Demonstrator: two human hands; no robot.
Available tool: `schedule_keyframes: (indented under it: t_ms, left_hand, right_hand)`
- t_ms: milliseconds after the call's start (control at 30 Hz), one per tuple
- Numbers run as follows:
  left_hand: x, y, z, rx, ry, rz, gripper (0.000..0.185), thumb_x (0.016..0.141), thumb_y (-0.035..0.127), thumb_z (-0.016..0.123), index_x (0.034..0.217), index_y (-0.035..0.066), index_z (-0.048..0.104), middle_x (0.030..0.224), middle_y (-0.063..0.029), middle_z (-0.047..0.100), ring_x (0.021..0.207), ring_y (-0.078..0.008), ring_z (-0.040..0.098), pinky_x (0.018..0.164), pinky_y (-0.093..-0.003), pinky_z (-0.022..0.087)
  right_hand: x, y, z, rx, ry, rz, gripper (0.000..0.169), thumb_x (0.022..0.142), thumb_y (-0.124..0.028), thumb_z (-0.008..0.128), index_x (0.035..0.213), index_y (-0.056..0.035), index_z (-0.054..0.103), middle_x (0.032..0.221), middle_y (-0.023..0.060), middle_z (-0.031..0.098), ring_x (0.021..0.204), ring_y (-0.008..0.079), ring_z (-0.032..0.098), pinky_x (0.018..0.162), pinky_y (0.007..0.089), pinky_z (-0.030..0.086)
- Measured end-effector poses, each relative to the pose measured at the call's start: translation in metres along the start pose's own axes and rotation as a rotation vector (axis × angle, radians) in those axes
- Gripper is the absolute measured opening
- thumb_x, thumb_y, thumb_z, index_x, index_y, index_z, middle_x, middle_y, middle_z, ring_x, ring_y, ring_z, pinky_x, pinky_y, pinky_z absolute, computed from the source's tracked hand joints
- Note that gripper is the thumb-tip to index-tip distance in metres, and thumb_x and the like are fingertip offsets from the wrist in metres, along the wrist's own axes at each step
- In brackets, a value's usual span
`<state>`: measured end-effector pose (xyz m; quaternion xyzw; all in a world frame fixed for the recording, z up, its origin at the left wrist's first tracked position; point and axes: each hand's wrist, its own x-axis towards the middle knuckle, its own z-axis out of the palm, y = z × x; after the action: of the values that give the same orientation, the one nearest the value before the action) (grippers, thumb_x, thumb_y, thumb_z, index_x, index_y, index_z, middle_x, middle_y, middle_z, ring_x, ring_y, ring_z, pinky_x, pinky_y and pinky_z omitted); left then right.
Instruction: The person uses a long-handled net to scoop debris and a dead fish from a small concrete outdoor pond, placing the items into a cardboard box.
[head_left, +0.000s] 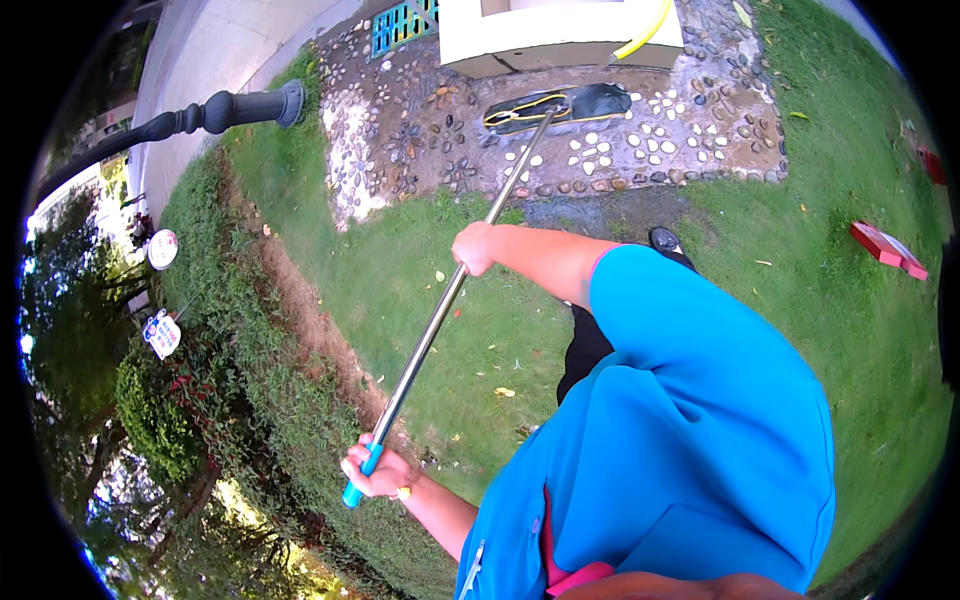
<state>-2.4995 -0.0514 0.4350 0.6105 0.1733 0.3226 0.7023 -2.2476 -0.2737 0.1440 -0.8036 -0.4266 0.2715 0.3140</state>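
Note:
A long mop with a shiny metal pole (420, 347) slants across the view. My left hand (381, 471) is closed around the blue grip (363, 475) at its near end, with a yellow band on the wrist. Farther along, my right hand (475, 247) grasps the bare metal of the pole. At the far end, the dark flat mop head (600, 103) with yellow edging lies on a wet pebble-set pavement (420, 161). Just beyond it stands a white basin-like block (562, 34), with a yellow hose (645, 31) hanging over its front.
A teal grate (403, 30) lies left of the block. A dark lamp post (255, 109) rises from the lawn (360, 277). Along the left runs a hedge (255, 375) with white signs (162, 334) bearing writing. A red box-like object (889, 246) sits at right.

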Motion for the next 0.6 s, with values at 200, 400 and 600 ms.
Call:
schedule_keyframes:
  t_ms: [200,400,600]
  left_hand:
    - [-0.012,-0.108,0.124,-0.101,-0.376,-0.256,0.017,0.089,0.018,0.052,0.074,0.012,0.046,0.072,-0.0084,0.055,0.086,-0.0332,0.059,0.086,-0.0478,0.044]
    - [-0.039,-0.137,0.191,-0.138,-0.663,-0.344,0.018,0.096,0.018,0.05,0.081,0.008,0.048,0.081,-0.0099,0.058,0.093,-0.0347,0.059,0.089,-0.053,0.043]
    - [0.009,-0.06,0.124,-0.063,-0.484,-0.197,0.023,0.097,0.02,0.048,0.076,0.01,0.047,0.071,-0.0075,0.053,0.081,-0.0305,0.058,0.086,-0.0498,0.046]
  right_hand:
    - [-0.17,0.13,-0.015,-0.045,0.191,0.448,0.021,0.069,-0.027,0.065,0.081,-0.0103,0.066,0.079,0.0124,0.067,0.081,0.0327,0.066,0.073,0.0444,0.053]
    - [-0.263,0.158,0.016,-0.181,0.871,0.741,0.032,0.08,-0.04,0.062,0.072,-0.0087,0.061,0.075,0.0126,0.064,0.082,0.0326,0.061,0.076,0.0433,0.05]
    - [-0.159,0.099,0.022,-0.155,0.575,0.509,0.032,0.083,-0.041,0.058,0.069,-0.0117,0.061,0.071,0.0094,0.064,0.074,0.032,0.064,0.071,0.0437,0.051]
